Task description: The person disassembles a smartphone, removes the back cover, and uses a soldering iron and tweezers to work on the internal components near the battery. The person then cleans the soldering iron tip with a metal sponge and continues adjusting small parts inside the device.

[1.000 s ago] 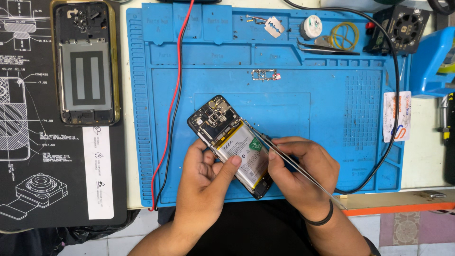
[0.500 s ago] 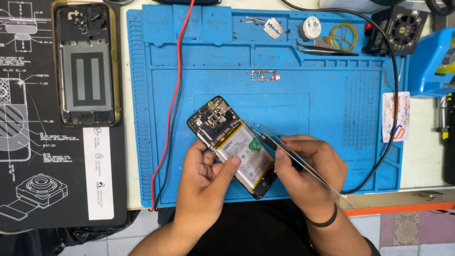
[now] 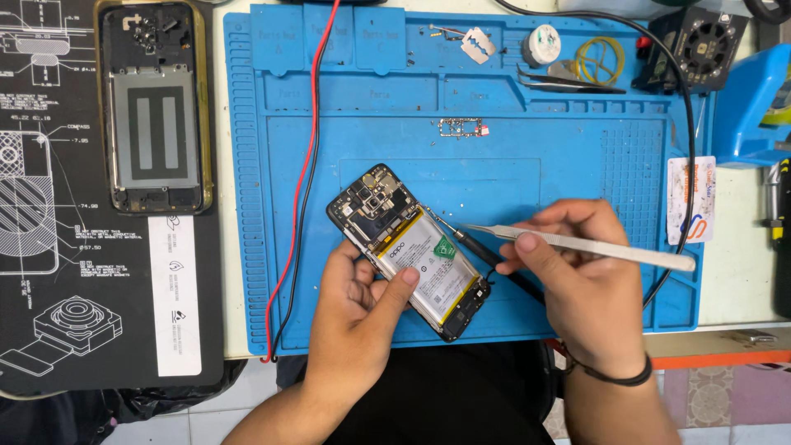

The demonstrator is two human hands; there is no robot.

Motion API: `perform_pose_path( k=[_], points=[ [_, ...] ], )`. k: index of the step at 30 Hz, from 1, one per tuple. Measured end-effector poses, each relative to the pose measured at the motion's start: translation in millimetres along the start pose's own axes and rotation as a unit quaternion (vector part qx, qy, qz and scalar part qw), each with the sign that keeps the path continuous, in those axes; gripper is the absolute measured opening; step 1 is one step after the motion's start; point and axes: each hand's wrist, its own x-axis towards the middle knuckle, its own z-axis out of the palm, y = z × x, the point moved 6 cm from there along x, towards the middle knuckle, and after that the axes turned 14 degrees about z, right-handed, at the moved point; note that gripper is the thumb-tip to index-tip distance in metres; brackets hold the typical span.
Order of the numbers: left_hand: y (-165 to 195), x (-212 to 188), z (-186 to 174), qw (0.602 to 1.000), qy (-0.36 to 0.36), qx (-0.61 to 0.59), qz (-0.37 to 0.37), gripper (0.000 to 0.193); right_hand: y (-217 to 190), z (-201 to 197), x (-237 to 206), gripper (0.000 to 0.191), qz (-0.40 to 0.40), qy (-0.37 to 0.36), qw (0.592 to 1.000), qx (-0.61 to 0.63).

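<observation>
An opened phone [image 3: 412, 251] with its white battery and circuit board exposed lies tilted on the blue work mat [image 3: 511, 165]. My left hand [image 3: 358, 309] grips the phone's lower left side, thumb resting on the battery. My right hand [image 3: 581, 276] holds silver tweezers [image 3: 577, 243] pointing left, tips just right of the phone's upper edge, together with a thin black screwdriver [image 3: 486, 251] whose tip touches the phone's right side.
A phone back frame [image 3: 156, 107] lies on a black printed mat [image 3: 49, 247] at left. Red and black wires [image 3: 297, 189] run down the mat's left side. A small metal part [image 3: 460, 127], spare tweezers [image 3: 568, 81], a yellow ring [image 3: 599, 59] and a black fan unit [image 3: 700, 41] sit along the top.
My right hand has lifted and swung the tweezers from lying low across the phone's lower right to pointing left, nearly level. The left hand and phone stay put.
</observation>
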Motion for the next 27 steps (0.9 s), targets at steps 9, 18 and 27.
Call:
perform_pose_path(
  k=[9,18,27],
  points=[
    [2,2,1,1.000,-0.003,0.009,0.017,0.048,-13,-9,53,0.011,0.108,-0.121,0.985,-0.054],
    [-1,3,3,1.000,-0.002,-0.008,0.028,0.046,-12,10,73,0.012,0.110,-0.171,0.974,-0.098],
    [-1,2,3,1.000,0.000,-0.011,0.015,0.047,-12,11,72,0.012,0.107,-0.158,0.975,-0.110]
  ],
)
